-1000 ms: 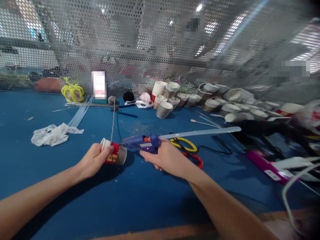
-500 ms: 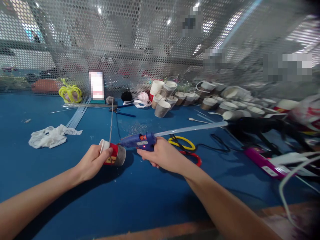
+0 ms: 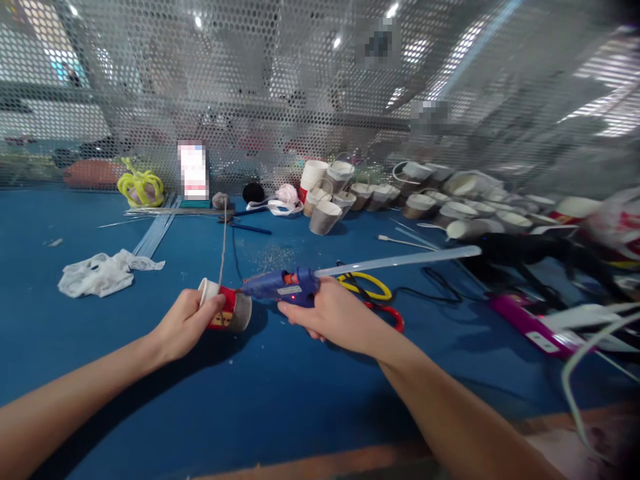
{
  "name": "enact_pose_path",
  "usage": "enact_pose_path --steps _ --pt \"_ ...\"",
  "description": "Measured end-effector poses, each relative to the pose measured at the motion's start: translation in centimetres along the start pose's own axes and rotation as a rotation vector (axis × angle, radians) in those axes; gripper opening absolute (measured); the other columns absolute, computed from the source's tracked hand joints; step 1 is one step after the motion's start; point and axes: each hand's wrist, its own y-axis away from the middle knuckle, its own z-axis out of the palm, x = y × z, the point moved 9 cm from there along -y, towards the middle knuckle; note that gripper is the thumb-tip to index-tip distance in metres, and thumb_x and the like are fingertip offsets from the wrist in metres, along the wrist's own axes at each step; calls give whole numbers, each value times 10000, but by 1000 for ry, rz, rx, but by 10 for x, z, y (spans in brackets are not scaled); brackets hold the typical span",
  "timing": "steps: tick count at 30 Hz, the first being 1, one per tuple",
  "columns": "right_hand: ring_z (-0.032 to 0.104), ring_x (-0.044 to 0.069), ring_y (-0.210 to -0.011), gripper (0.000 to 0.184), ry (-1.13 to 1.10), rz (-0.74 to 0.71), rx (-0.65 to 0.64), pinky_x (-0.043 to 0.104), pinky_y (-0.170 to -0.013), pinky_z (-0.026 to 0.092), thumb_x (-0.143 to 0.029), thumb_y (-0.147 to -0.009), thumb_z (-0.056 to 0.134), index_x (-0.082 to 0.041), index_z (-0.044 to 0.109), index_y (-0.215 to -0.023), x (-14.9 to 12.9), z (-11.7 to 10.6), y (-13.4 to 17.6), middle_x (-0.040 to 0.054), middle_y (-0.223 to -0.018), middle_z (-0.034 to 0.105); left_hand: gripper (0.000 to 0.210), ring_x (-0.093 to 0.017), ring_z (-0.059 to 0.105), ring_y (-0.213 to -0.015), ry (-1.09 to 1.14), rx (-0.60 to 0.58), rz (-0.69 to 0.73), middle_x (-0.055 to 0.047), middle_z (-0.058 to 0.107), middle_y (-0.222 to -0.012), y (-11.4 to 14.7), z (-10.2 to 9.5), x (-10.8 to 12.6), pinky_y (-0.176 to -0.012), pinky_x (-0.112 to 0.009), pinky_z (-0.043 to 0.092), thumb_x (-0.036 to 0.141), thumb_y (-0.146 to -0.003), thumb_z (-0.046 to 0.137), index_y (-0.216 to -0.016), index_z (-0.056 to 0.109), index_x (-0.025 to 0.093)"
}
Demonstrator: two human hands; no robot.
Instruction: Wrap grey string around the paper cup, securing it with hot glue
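Observation:
My left hand (image 3: pixel 187 323) grips a red paper cup (image 3: pixel 229 311) lying on its side, its white rim toward the left. Grey yarn (image 3: pixel 243 313) is wrapped round the right end of the cup, and a strand (image 3: pixel 223 250) runs from it up to a small grey yarn ball (image 3: pixel 220 200). In my right hand (image 3: pixel 333 313) is a blue hot glue gun (image 3: pixel 283 285), its nozzle pointing left, close to the cup by the yarn's edge; I cannot tell if it touches. A long clear glue stick (image 3: pixel 400 261) sticks out of the gun's back.
Scissors with yellow and red handles (image 3: pixel 373 285) lie behind my right hand. A purple power strip (image 3: pixel 530 327) with cables sits at the right. Several yarn-wrapped cups (image 3: pixel 325 217) stand at the back. Crumpled white cloth (image 3: pixel 97 273), glue sticks (image 3: pixel 157 227) and a phone (image 3: pixel 193 172) are at the left.
My right hand and the glue gun have shifted slightly to the right. My left hand and the cup have stayed nearly still.

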Motion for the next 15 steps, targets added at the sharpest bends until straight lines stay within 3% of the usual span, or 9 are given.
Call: enact_pose_path --steps 4,10,15 --pt "429 61 -353 227 12 -31 18 157 -354 329 -326 -717 446 -154 497 -577 -6 -2 7 -30 -415 470 322 -86 345 -427 75 4 -81 42 413 -464 -2 -1 -9 -409 -183 271 377 -736 371 -554 488 138" --pt "361 59 -389 156 80 -83 33 181 -373 273 -284 -710 452 -164 475 -613 -9 2 11 -44 -453 437 304 -85 391 -434 163 20 -102 33 467 -464 -4 -2 -7 -423 -180 301 345 -722 411 -576 549 117" --pt "381 77 -481 116 179 -145 71 192 -444 294 -272 -706 451 -181 463 -635 -11 3 14 -37 -537 449 295 -102 465 -467 282 16 -127 9 548 -513 -4 0 -9 -462 -193 353 347 -707 444 -645 588 97"
